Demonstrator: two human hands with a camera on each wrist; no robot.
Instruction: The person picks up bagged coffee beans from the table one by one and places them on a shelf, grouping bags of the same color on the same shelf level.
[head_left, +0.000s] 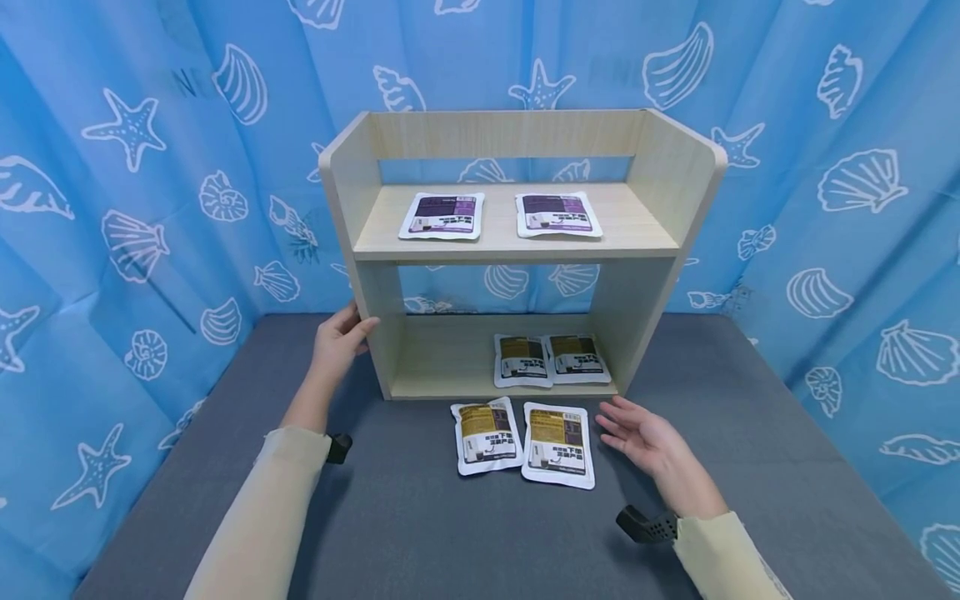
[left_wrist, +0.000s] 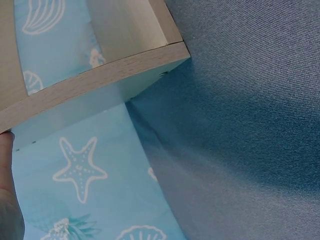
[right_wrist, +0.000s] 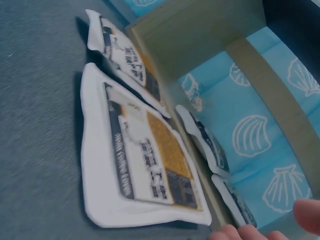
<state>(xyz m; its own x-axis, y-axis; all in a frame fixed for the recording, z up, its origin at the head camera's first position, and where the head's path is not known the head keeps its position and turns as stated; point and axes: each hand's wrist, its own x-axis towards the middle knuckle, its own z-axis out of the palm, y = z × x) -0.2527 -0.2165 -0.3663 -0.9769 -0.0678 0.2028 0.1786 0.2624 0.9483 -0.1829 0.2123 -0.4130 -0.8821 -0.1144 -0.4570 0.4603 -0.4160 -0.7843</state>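
My left hand (head_left: pixel 337 337) rests against the left side panel of a pale wooden two-tier shelf (head_left: pixel 517 257). Its thumb (left_wrist: pixel 6 165) touches the panel's front edge; the other fingers are partly hidden. My right hand (head_left: pixel 652 442) hovers over the grey table, fingers loosely spread, holding nothing. Just left of it lies a white-edged pouch with a gold and brown label (head_left: pixel 557 444). A similar gold-label pouch (head_left: pixel 487 436) lies beside that one, slightly tilted. Both are in front of the shelf and also appear in the right wrist view.
Two purple-label pouches (head_left: pixel 444 217) lie apart on the upper tier. Two gold-label pouches (head_left: pixel 522 361) lie side by side at the right of the lower tier. A blue shell-patterned curtain (head_left: pixel 187 167) hangs behind and around the grey table (head_left: pixel 420 533).
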